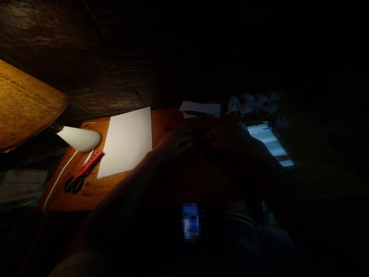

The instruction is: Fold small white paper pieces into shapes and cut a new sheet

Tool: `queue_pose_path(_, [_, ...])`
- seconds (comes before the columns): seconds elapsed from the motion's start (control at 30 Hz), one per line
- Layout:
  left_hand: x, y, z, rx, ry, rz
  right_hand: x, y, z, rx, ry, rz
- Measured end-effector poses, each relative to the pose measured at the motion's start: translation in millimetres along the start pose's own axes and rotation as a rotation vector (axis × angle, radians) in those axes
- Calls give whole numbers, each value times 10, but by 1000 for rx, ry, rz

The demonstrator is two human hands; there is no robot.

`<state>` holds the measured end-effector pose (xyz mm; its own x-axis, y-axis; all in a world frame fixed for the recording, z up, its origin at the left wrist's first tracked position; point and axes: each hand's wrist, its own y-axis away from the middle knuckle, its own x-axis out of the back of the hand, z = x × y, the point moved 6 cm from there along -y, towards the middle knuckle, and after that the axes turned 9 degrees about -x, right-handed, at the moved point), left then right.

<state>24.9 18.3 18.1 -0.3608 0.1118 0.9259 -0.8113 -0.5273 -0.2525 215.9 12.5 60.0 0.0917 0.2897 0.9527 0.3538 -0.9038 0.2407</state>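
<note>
My left hand [175, 141] is over the middle of the wooden desk, right of a blank white sheet of paper [127, 142]. Its fingers are bent and close together; a small pale spot shows at the fingertips, too dim to name. Facing it, my right hand [220, 136] lies in deep shadow with its fingers curled in. Whatever is between the two hands is hidden by the dark. To the right of my right forearm lies a phone [271, 144] with its screen lit.
A lamp with a tan shade [29, 107] and white base [82, 138] stands at the left. By it lie scissors [74, 184] with black handles and a red slotted part. Behind my hands are a paper piece [209, 108] with a dark, thin object and crumpled paper [250, 103].
</note>
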Motion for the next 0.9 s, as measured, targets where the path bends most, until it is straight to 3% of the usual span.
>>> queue_pose_path(0.4, [-28, 19, -36, -18, 22, -3, 9, -7, -13, 8, 13, -19])
queue_pose_path(0.57, [-40, 27, -39, -28, 39, 4, 37, -74, 22, -59, -17, 188])
queue_pose_path(0.67, [-55, 26, -20, -25, 39, -7, 29, -90, 17, 2, -68, 276])
queue_pose_path(0.77, [-58, 18, 6, -31, 65, -10, -41, -127, 10, 99, -98, 228])
queue_pose_path(0.9, [-50, 3, 25, -54, 94, 2, -82, -185, 57, 118, -97, 180])
